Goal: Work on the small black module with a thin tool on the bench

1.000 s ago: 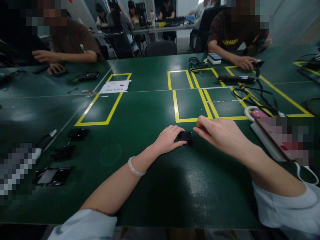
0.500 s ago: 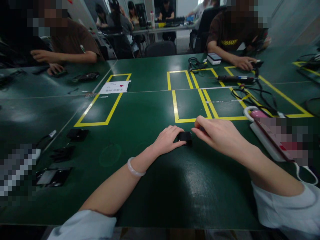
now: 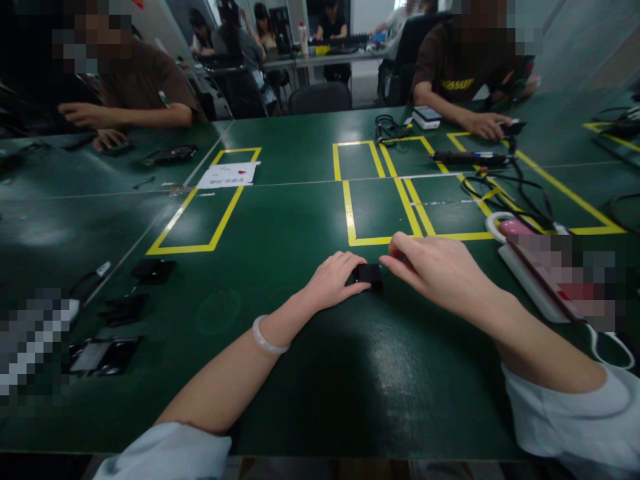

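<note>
Near the middle of the green table (image 3: 310, 373), my left hand (image 3: 334, 280) is closed on a small black box-shaped part (image 3: 369, 275), thumb along its near side and fingers on the far side. The part sits on the tabletop. Just to its right, my right hand (image 3: 433, 267) is closed in a pinch, its fingertips close to the part's right end. Something dark shows between those fingers, too small and covered to name. Whether it touches the black part I cannot tell.
Several black parts (image 3: 153, 269) lie at the left, beside a pixelated object. At right are a phone-like pixelated thing (image 3: 555, 280) and a black pen-shaped tool (image 3: 473, 158) with cables. A white paper (image 3: 229, 175) lies among yellow tape outlines. Two people sit opposite.
Both hands keep nearly the same pose around the black part. The whole view has shifted very slightly.
</note>
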Demonstrator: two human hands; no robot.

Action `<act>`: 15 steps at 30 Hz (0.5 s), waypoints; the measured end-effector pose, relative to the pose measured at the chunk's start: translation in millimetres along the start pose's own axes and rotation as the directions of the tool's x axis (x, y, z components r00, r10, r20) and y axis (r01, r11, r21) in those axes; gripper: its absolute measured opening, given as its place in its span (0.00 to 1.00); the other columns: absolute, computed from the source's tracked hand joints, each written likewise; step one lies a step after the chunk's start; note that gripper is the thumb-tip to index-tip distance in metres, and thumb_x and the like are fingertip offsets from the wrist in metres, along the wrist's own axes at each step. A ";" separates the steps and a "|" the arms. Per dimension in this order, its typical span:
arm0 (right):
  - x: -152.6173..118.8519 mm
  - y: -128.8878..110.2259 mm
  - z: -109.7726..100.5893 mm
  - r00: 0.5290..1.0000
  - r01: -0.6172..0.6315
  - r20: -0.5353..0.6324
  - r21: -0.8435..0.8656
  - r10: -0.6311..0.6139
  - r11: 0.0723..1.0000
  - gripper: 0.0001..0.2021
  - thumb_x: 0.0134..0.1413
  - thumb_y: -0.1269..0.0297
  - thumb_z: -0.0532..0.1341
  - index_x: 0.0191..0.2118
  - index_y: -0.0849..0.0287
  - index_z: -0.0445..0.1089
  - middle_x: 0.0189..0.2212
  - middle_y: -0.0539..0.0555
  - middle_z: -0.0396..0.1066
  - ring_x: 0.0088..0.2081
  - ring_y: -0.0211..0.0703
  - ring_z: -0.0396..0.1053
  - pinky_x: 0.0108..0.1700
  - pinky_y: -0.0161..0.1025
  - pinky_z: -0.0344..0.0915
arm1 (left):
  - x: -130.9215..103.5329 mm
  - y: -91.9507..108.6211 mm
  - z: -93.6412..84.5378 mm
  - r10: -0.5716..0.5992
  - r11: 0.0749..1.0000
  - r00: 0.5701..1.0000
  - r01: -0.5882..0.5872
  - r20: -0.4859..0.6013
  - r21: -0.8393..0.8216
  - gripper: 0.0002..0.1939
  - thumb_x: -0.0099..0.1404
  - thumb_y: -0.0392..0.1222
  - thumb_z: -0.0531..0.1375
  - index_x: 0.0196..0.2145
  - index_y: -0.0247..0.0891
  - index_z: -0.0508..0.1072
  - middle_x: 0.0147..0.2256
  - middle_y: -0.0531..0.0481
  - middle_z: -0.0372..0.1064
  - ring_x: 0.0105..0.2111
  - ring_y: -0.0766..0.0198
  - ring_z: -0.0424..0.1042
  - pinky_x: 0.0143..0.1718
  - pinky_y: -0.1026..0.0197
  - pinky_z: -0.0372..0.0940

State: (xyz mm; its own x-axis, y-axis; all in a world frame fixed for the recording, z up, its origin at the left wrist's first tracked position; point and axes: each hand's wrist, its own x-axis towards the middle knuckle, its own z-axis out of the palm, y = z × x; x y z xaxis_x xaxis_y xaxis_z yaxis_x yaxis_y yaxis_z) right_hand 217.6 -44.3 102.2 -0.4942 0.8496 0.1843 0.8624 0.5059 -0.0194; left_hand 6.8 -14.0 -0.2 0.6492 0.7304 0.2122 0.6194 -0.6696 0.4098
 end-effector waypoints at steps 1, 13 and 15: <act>0.3 0.0 -0.3 1.000 -0.009 -0.001 -0.025 0.009 1.000 0.14 0.64 0.53 0.48 0.36 0.57 0.64 0.25 0.52 0.72 0.26 0.43 0.69 0.25 0.37 0.47 | 0.0 -0.1 0.2 0.000 1.000 1.000 0.000 0.000 0.001 0.19 0.67 0.54 0.56 0.49 0.39 0.66 0.45 0.46 0.68 0.44 0.56 0.66 0.45 0.54 0.62; -0.6 0.0 0.1 1.000 0.018 0.014 0.076 -0.020 0.997 0.09 0.62 0.63 0.50 0.45 0.58 0.61 0.30 0.52 0.73 0.28 0.41 0.70 0.27 0.36 0.52 | 0.8 -0.2 -0.6 0.001 1.000 1.000 -0.001 -0.005 0.001 0.19 0.67 0.54 0.56 0.47 0.38 0.66 0.45 0.45 0.68 0.43 0.56 0.66 0.45 0.54 0.63; -0.8 0.4 -0.9 1.000 0.020 0.022 0.073 -0.022 0.997 0.09 0.63 0.59 0.49 0.41 0.57 0.62 0.29 0.51 0.72 0.28 0.42 0.70 0.27 0.36 0.51 | 0.9 -0.4 -0.4 0.003 1.000 1.000 -0.003 -0.006 -0.004 0.19 0.67 0.54 0.56 0.47 0.39 0.66 0.45 0.45 0.68 0.43 0.56 0.66 0.46 0.53 0.62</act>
State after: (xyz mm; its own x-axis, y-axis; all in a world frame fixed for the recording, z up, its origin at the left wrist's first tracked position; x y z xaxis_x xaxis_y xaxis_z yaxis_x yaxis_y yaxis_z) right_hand 218.4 -44.9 103.0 -0.5153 0.8413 0.1634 0.8419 0.5326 -0.0869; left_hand 6.9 -13.0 0.2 0.6482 0.7295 0.2185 0.6157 -0.6709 0.4132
